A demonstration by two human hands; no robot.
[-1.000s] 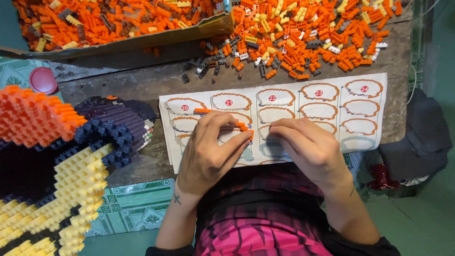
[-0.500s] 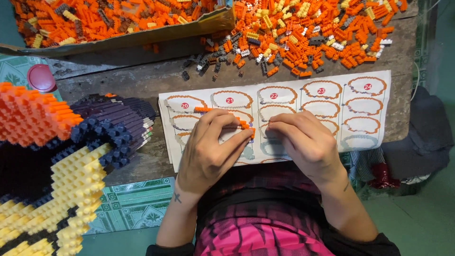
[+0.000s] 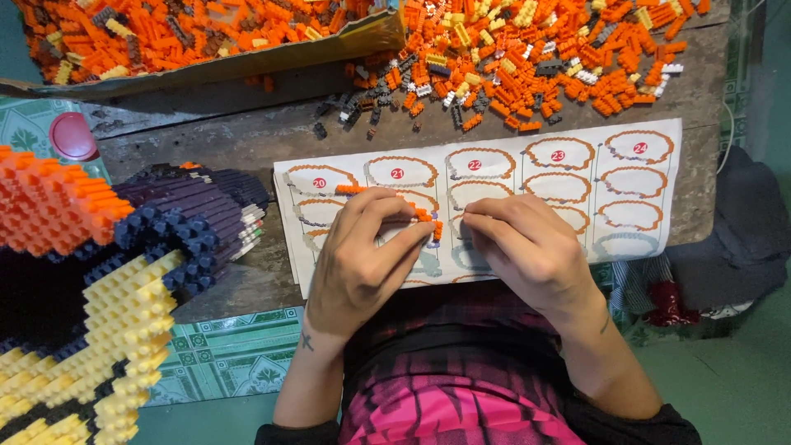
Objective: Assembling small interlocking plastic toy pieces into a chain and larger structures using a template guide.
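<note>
My left hand [image 3: 362,264] is closed around a thin curved strip of small orange bricks [image 3: 423,217], whose far end sticks out at the fingertips. My right hand [image 3: 527,251] meets it from the right, fingertips pinched against the strip's end; whether it holds a loose brick is hidden. Both hands hover over a white instruction sheet [image 3: 577,185] printed with rows of orange oval outlines, lying on a worn wooden table [image 3: 206,140].
A loose heap of small orange, yellow, white and grey bricks [image 3: 527,58] covers the table's far side. A cardboard tray [image 3: 189,41] holds more orange bricks at far left. A big brick-built figure [image 3: 99,272] in orange, dark blue and cream stands at left. A round red lid [image 3: 72,136] lies beside it.
My hands stay in the same place over the sheet, with only small finger shifts at the strip's end. The view has moved slightly.
</note>
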